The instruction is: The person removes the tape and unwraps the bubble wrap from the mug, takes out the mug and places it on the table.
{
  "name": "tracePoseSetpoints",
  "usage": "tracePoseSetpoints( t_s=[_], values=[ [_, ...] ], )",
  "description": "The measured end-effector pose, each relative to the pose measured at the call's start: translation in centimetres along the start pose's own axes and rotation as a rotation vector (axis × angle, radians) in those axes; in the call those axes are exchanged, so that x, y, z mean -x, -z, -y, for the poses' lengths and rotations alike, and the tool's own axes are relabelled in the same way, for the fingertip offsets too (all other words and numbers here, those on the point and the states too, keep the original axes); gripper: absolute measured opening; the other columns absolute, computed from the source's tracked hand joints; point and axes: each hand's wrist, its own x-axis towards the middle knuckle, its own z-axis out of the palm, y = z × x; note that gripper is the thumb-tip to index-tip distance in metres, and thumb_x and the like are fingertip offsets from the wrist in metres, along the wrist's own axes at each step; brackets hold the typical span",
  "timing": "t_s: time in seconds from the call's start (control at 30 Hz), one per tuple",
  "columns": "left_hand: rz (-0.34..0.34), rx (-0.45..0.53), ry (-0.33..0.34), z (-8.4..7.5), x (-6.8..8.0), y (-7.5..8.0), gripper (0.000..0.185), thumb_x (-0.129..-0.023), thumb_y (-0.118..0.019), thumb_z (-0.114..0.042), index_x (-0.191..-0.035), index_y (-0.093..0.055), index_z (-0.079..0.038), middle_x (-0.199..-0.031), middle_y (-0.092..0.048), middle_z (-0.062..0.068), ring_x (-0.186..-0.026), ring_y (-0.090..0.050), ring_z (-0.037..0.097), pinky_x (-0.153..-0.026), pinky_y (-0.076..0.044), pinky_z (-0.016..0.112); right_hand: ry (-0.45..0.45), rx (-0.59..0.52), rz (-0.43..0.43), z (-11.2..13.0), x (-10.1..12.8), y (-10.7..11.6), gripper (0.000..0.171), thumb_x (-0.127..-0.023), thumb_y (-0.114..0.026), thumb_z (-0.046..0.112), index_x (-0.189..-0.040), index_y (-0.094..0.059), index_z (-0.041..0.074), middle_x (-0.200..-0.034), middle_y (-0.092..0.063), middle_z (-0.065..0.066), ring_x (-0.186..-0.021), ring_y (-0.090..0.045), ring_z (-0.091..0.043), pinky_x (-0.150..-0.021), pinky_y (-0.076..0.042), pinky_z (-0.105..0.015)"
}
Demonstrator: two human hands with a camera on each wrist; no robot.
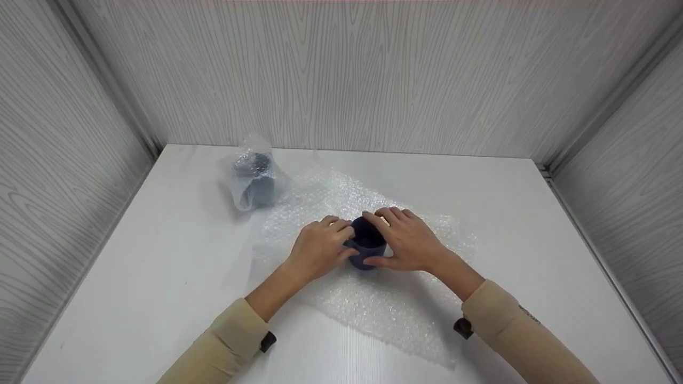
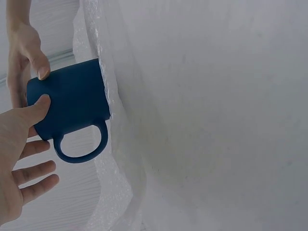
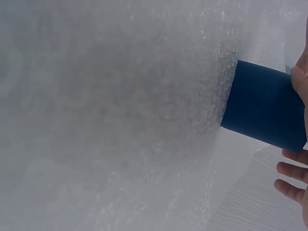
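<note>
**Fingers of both hands close round a dark blue mug on bubble wrap**

Fingers from either side hold the mug [image 1: 366, 242] in the head view: the left hand [image 1: 320, 248] curls onto its left flank, the right hand [image 1: 408, 240] arches over the rim with the thumb low on the near side. The mug stands upright, mouth up, its long axis vertical, in the middle of a bubble wrap sheet [image 1: 373, 304] spread on the white desk [image 1: 533, 224]. Both hands are equally near, touching it. Farther back on the left lies a second dark cup already inside a clear wrapped bundle [image 1: 254, 178], well apart from the hands.

From the left wrist view, the left hand's thumb rests on the mug's [image 2: 67, 98] wall and its other fingers [image 2: 36, 175] lie fairly straight just beside the handle, which faces this hand; the right hand's thumb [image 2: 42, 67] presses the opposite side.

From the right wrist view, the mug [image 3: 264, 106] sits base-down on the wrap (bubbles blurred close up), with fingers [image 3: 291, 172] beyond it.

No brand, label or writing can be read anywhere.
</note>
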Motion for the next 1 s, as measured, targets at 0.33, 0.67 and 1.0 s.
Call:
tracePoseSetpoints(
  t_s=[0.33, 0.67, 1.0],
  values=[
    [0.017, 0.003, 0.002, 0.1, 0.0, 0.0, 0.035, -0.084, -0.085, -0.047, -0.101, -0.072, -0.018, -0.115, -0.077, -0.003, -0.109, -0.073, 0.019, -0.079, -0.064, 0.034, 0.026, 0.045, 0.027, 0.1, -1.0, -0.1, 0.096, -0.086, -0.063, 0.081, -0.154, -0.049, 0.014, -0.131, -0.063, -0.010, -0.117, -0.066, -0.029, -0.094, -0.060, -0.046],
    [0.020, 0.002, -0.012, 0.2, 0.1, 0.2, 0.036, -0.085, -0.084, -0.047, -0.105, -0.074, -0.019, -0.121, -0.078, -0.003, -0.111, -0.074, 0.021, -0.078, -0.065, 0.035, 0.042, 0.061, 0.058, 0.0, -1.6, 0.2, 0.096, -0.082, -0.067, 0.083, -0.151, -0.053, 0.017, -0.124, -0.065, -0.010, -0.110, -0.065, -0.028, -0.090, -0.059, -0.046],
    [0.011, -0.014, -0.006, 0.6, 0.9, 0.0, 0.047, -0.087, -0.083, -0.046, -0.122, -0.069, -0.019, -0.122, -0.078, -0.003, -0.112, -0.074, 0.021, -0.077, -0.065, 0.036, 0.028, 0.040, 0.075, 0.0, -1.5, 0.0, 0.095, -0.082, -0.067, 0.082, -0.152, -0.052, 0.018, -0.125, -0.064, -0.011, -0.109, -0.065, -0.029, -0.091, -0.060, -0.047]
  ],
)
